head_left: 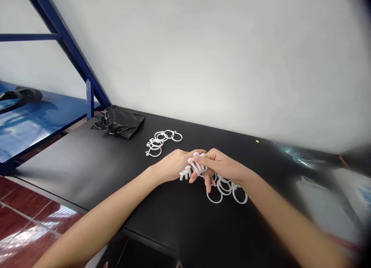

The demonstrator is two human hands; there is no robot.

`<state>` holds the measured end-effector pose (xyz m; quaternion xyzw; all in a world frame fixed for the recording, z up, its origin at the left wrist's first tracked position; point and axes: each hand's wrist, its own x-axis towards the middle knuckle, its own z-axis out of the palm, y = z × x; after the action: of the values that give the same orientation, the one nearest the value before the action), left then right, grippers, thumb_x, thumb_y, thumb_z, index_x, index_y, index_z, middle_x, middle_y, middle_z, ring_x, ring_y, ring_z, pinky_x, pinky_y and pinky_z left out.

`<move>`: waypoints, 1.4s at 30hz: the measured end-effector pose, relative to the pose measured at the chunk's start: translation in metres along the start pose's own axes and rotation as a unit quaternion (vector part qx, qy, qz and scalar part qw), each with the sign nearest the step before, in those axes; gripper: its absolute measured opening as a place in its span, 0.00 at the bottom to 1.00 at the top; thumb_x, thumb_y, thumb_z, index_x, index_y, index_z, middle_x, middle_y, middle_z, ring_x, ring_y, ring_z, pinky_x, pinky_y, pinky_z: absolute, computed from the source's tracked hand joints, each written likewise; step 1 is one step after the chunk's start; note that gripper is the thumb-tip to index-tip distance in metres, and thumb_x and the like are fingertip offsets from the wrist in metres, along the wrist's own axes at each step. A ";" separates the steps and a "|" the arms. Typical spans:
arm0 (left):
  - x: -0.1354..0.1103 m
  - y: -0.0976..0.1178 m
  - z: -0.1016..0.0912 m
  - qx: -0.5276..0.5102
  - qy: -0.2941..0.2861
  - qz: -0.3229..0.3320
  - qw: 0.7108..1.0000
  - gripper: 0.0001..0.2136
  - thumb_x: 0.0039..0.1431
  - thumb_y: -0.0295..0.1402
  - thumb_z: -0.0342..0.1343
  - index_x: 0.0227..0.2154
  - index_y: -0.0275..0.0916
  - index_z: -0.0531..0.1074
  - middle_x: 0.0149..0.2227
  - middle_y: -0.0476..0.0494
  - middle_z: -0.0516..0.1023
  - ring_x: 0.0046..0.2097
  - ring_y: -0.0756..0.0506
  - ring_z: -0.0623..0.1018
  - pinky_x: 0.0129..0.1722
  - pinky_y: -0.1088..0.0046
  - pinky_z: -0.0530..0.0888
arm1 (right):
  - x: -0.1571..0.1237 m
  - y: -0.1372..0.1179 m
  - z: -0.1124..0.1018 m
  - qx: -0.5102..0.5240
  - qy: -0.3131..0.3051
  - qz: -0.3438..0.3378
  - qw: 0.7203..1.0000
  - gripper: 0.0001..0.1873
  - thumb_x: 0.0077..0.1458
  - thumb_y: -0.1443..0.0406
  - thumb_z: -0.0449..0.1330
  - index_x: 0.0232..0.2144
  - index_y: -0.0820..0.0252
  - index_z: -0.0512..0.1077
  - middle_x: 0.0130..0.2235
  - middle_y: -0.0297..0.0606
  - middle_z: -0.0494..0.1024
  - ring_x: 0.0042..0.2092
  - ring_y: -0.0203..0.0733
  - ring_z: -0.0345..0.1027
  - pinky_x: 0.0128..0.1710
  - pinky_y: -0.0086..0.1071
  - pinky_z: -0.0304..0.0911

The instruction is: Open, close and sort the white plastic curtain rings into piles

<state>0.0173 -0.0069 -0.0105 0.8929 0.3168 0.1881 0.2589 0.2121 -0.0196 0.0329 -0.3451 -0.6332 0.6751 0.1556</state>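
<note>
looking like a workroom or storeroom, not settling clearly on either. setting 1 long black tabletop [116,163] against a plain white wall [217,59], standing a blue metal frame [68,47] beside it, spreading a glossy blue surface [63,109] off to the left, and showing red floor tiles [29,202] with pale joints below.

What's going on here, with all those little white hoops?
A person has both bare hands close together over a black table, with several white rings bunched between them. The right hand has its thumb against the rings; exactly how the left hand grips them is hard to tell. More rings show by the right hand, and another group lies farther back on the table, near a black plastic bag.
</note>
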 end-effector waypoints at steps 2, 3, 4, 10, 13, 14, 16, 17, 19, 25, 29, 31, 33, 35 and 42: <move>0.000 -0.002 0.000 -0.008 0.013 -0.005 1.000 0.20 0.59 0.29 0.51 0.55 0.36 0.65 0.30 0.46 0.78 0.26 0.49 0.75 0.27 0.77 0.66 | 0.000 -0.001 0.001 0.000 0.006 -0.007 1.000 0.30 0.60 0.46 0.52 0.28 0.67 0.77 0.34 0.46 0.82 0.20 0.32 0.72 0.18 0.23 0.61; 0.000 -0.003 -0.001 -0.013 0.022 -0.007 1.000 0.17 0.59 0.29 0.51 0.52 0.36 0.67 0.31 0.45 0.78 0.26 0.49 0.75 0.27 0.77 0.66 | 0.000 -0.002 0.002 -0.007 0.015 -0.018 1.000 0.29 0.60 0.46 0.53 0.28 0.66 0.76 0.33 0.44 0.82 0.21 0.32 0.72 0.18 0.23 0.61; 0.000 -0.005 -0.002 -0.019 0.032 -0.007 0.999 0.15 0.59 0.29 0.51 0.49 0.36 0.68 0.31 0.45 0.78 0.27 0.49 0.75 0.27 0.77 0.66 | 0.000 -0.003 0.004 -0.019 0.029 -0.032 0.999 0.28 0.60 0.46 0.53 0.28 0.66 0.75 0.31 0.42 0.81 0.21 0.32 0.71 0.19 0.23 0.62; 0.001 -0.008 -0.003 -0.078 0.063 -0.016 0.995 0.09 0.55 0.29 0.54 0.40 0.36 0.70 0.27 0.49 0.76 0.26 0.51 0.74 0.27 0.78 0.67 | -0.001 0.001 0.019 -0.089 0.121 -0.121 0.981 0.26 0.64 0.51 0.51 0.22 0.61 0.70 0.20 0.31 0.72 0.16 0.27 0.58 0.24 0.27 0.61; 0.002 -0.006 -0.002 -0.107 0.083 -0.020 0.991 0.09 0.51 0.28 0.57 0.37 0.36 0.71 0.28 0.50 0.75 0.27 0.51 0.73 0.28 0.78 0.68 | -0.001 0.004 0.024 -0.105 0.142 -0.140 0.974 0.25 0.64 0.52 0.50 0.22 0.60 0.69 0.16 0.28 0.67 0.15 0.29 0.57 0.22 0.28 0.59; 0.003 -0.005 -0.002 -0.132 0.086 -0.023 0.987 0.08 0.50 0.28 0.58 0.35 0.36 0.71 0.28 0.49 0.75 0.28 0.50 0.74 0.28 0.77 0.68 | -0.001 0.006 0.025 -0.108 0.146 -0.147 0.972 0.24 0.64 0.52 0.50 0.22 0.60 0.69 0.15 0.28 0.65 0.15 0.29 0.57 0.22 0.28 0.60; 0.005 0.000 -0.003 -0.194 0.080 -0.031 0.977 0.07 0.49 0.28 0.58 0.33 0.35 0.70 0.28 0.49 0.75 0.28 0.50 0.74 0.28 0.77 0.69 | -0.002 0.007 0.028 -0.111 0.153 -0.163 0.968 0.24 0.65 0.53 0.50 0.22 0.59 0.69 0.14 0.27 0.63 0.15 0.30 0.57 0.23 0.29 0.62; 0.006 0.002 -0.005 -0.222 0.071 -0.037 0.972 0.06 0.49 0.29 0.58 0.32 0.35 0.70 0.28 0.49 0.75 0.29 0.49 0.75 0.28 0.76 0.70 | -0.002 0.008 0.028 -0.111 0.157 -0.172 0.966 0.24 0.65 0.53 0.49 0.22 0.59 0.68 0.14 0.27 0.62 0.15 0.31 0.57 0.24 0.29 0.63; 0.007 0.007 -0.007 -0.268 0.057 -0.053 0.960 0.07 0.48 0.30 0.60 0.31 0.34 0.70 0.26 0.49 0.74 0.28 0.49 0.75 0.27 0.76 0.71 | -0.003 0.009 0.030 -0.104 0.165 -0.182 0.964 0.24 0.65 0.53 0.49 0.22 0.59 0.68 0.15 0.27 0.63 0.16 0.31 0.59 0.24 0.29 0.63; 0.007 0.006 0.000 -0.366 0.091 -0.059 0.924 0.08 0.55 0.34 0.57 0.27 0.33 0.71 0.26 0.46 0.75 0.28 0.49 0.75 0.29 0.74 0.73 | 0.001 0.010 0.024 -0.051 0.175 -0.157 0.971 0.23 0.65 0.52 0.50 0.24 0.61 0.69 0.21 0.30 0.72 0.17 0.29 0.65 0.28 0.29 0.66; 0.008 -0.003 0.007 -0.283 0.142 -0.066 0.946 0.16 0.52 0.31 0.59 0.45 0.34 0.73 0.38 0.43 0.78 0.36 0.46 0.78 0.36 0.71 0.74 | 0.008 0.013 0.023 -0.018 0.170 -0.095 0.981 0.14 0.50 0.55 0.67 0.30 0.61 0.74 0.22 0.32 0.75 0.22 0.35 0.70 0.22 0.26 0.64; 0.008 -0.005 0.008 -0.247 0.142 -0.083 0.955 0.21 0.51 0.30 0.59 0.49 0.34 0.71 0.37 0.44 0.79 0.36 0.45 0.78 0.36 0.71 0.74 | 0.011 0.015 0.027 -0.008 0.169 -0.070 0.983 0.16 0.43 0.58 0.72 0.31 0.62 0.76 0.23 0.34 0.77 0.25 0.37 0.73 0.22 0.26 0.64; 0.008 -0.005 0.009 -0.231 0.140 -0.091 0.959 0.19 0.51 0.29 0.58 0.47 0.34 0.72 0.35 0.45 0.79 0.34 0.46 0.77 0.34 0.71 0.73 | 0.013 0.015 0.030 0.008 0.173 -0.072 0.982 0.15 0.43 0.59 0.72 0.30 0.63 0.76 0.25 0.35 0.78 0.26 0.38 0.74 0.21 0.26 0.64; 0.007 -0.005 0.009 -0.244 0.140 -0.080 0.956 0.14 0.52 0.30 0.57 0.43 0.34 0.73 0.34 0.46 0.78 0.33 0.47 0.76 0.32 0.73 0.73 | 0.015 0.015 0.030 0.027 0.168 -0.081 0.982 0.13 0.46 0.60 0.71 0.30 0.63 0.76 0.25 0.36 0.78 0.27 0.38 0.74 0.21 0.25 0.65; 0.007 -0.001 0.002 -0.227 0.148 -0.071 0.960 0.05 0.58 0.29 0.48 0.30 0.35 0.67 0.24 0.51 0.71 0.24 0.52 0.69 0.24 0.79 0.65 | 0.013 0.012 0.014 0.045 0.189 -0.108 0.975 0.15 0.47 0.59 0.70 0.33 0.64 0.75 0.28 0.35 0.79 0.29 0.36 0.74 0.32 0.30 0.72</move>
<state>0.0233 -0.0019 -0.0118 0.7483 0.3631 0.3662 0.4173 0.1961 -0.0234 0.0174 -0.3883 -0.5954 0.6043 0.3598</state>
